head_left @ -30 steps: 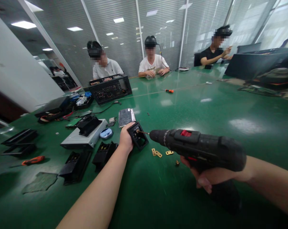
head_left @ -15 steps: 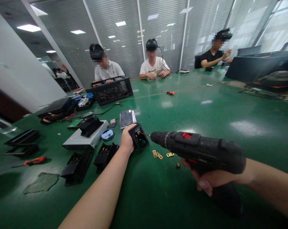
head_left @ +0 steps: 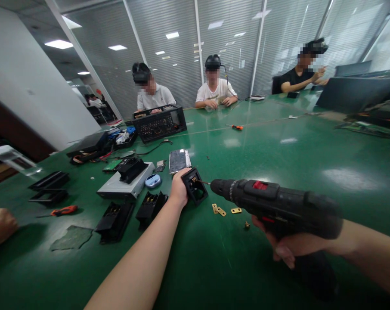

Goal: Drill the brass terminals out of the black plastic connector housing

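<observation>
My left hand (head_left: 179,188) is closed on a black plastic housing (head_left: 199,194), tilted up with its open side toward the right. Brass parts show inside it. In my right hand (head_left: 283,247) is a black cordless drill (head_left: 275,202), gripped by its handle and pointing left. Its long thin bit (head_left: 204,182) reaches into the housing; whether the tip touches a screw is too small to tell. Below the drill's chuck lie several small brass plates (head_left: 221,211) and a brass screw-like piece (head_left: 247,225) on the green table (head_left: 214,267).
Left of my arm are more black housings (head_left: 115,219), a grey metal box (head_left: 127,183), a round blue-grey item (head_left: 153,181) and an orange screwdriver (head_left: 64,210). Another person's hand (head_left: 1,226) rests at the left edge. Three people sit across the table, one behind a black chassis (head_left: 161,122).
The whole view has shifted to the right across the frame, and more of another person's hand shows at the left. Drill and housing keep their places relative to each other.
</observation>
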A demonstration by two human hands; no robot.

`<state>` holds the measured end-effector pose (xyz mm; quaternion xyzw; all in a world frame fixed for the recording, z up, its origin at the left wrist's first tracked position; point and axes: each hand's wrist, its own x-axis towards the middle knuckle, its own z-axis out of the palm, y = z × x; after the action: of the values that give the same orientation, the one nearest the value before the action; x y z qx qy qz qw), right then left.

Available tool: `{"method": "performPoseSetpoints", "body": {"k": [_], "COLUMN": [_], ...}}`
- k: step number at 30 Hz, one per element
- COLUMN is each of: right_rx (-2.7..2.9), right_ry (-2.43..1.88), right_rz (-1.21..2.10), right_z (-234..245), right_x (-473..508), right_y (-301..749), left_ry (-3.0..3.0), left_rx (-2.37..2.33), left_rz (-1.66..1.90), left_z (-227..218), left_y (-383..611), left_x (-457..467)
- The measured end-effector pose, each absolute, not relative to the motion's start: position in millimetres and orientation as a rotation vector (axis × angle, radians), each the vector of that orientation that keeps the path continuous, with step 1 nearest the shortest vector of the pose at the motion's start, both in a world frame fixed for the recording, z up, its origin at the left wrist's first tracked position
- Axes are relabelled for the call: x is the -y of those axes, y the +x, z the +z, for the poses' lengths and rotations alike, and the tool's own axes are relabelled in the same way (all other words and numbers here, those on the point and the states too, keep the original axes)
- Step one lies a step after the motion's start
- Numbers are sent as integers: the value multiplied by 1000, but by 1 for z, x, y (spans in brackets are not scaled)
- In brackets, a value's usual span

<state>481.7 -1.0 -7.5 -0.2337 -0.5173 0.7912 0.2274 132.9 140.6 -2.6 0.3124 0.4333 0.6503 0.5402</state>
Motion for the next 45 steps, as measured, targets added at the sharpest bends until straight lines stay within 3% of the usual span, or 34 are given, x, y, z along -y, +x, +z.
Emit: {"method": "performPoseSetpoints", "body": {"k": [24,37,45], "right_rx": [1241,1331,1359], "right_ry": [-701,-635,-688], "right_rz": [2249,2255,2231], "right_z": [20,-2,18], "right_x": [12,-1,0], "right_y": [473,467,459], "left_ry": [756,742,715], "left_rx": [-1028,-1007,-1025], "left_rz": [1547,1566,1536], "left_z": [-4,-13,-14], "left_y": [128,125,121], "left_x": [-142,-144,-145]}}
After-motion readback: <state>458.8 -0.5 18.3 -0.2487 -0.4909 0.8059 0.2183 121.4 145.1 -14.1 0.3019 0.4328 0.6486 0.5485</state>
